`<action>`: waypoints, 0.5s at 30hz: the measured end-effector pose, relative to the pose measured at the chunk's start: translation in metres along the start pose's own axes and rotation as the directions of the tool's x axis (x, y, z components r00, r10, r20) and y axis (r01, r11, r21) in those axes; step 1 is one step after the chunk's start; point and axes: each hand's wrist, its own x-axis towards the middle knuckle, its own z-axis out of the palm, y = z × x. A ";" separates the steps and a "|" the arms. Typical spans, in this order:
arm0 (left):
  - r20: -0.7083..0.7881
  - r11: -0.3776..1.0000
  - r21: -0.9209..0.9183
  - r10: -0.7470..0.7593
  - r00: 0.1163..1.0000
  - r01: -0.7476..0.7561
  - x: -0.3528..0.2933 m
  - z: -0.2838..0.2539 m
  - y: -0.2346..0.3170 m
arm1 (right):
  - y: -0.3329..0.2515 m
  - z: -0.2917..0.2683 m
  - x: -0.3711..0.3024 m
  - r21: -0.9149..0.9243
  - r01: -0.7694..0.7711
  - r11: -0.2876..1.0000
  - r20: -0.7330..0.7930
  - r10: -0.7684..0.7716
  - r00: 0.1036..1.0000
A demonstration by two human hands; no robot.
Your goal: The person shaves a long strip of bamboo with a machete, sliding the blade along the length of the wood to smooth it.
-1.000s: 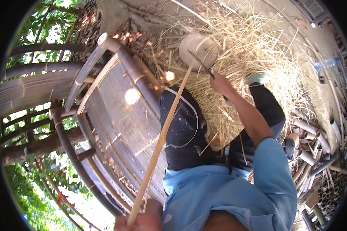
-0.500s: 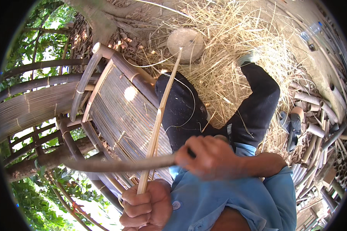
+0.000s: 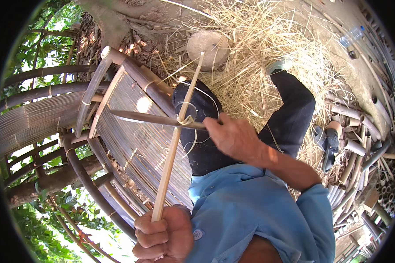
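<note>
My left hand (image 3: pixel 164 234) is closed round the near end of a long pale bamboo strip (image 3: pixel 168 173). The strip slants away from me, over my thigh, its far tip in front of a round wooden block (image 3: pixel 207 50). In my right hand (image 3: pixel 235 138) is a long-bladed knife (image 3: pixel 147 117), its handle hidden by the fingers. The blade points left and lies across the strip, past its middle. A curled shaving (image 3: pixel 186 120) bunches where blade and strip meet. Thin pale curls hang round the strip below the blade.
A bamboo slat bench (image 3: pixel 140 127) stands on the left. Straw-like shavings (image 3: pixel 259 74) cover the ground ahead, near a tree trunk (image 3: pixel 105 17). On the right lie sandals (image 3: pixel 330 144), cut bamboo pieces (image 3: pixel 355 147) and a plastic bottle (image 3: pixel 352 36).
My right hand has moved the knife forward along the strip, away from my left hand. A shaving now curls at the blade. My left hand keeps its hold.
</note>
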 end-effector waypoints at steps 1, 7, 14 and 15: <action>0.026 1.000 -0.029 -0.009 1.000 0.010 0.000 -0.003 0.001 | -0.003 0.000 -0.011 0.020 -0.024 1.000 0.017 0.024 1.000; 0.085 1.000 -0.023 0.022 0.996 -0.020 -0.001 -0.010 -0.008 | 0.001 0.011 -0.013 -0.034 0.066 0.997 0.025 -0.065 0.998; 0.097 0.996 -0.014 0.089 0.991 -0.088 0.014 -0.014 -0.020 | 0.134 0.116 0.050 -0.017 -0.160 0.987 0.104 0.160 0.982; 0.162 0.998 -0.041 0.049 0.986 -0.043 0.016 -0.016 -0.018 | 0.153 0.131 0.059 -0.006 -0.189 0.982 0.154 0.188 0.970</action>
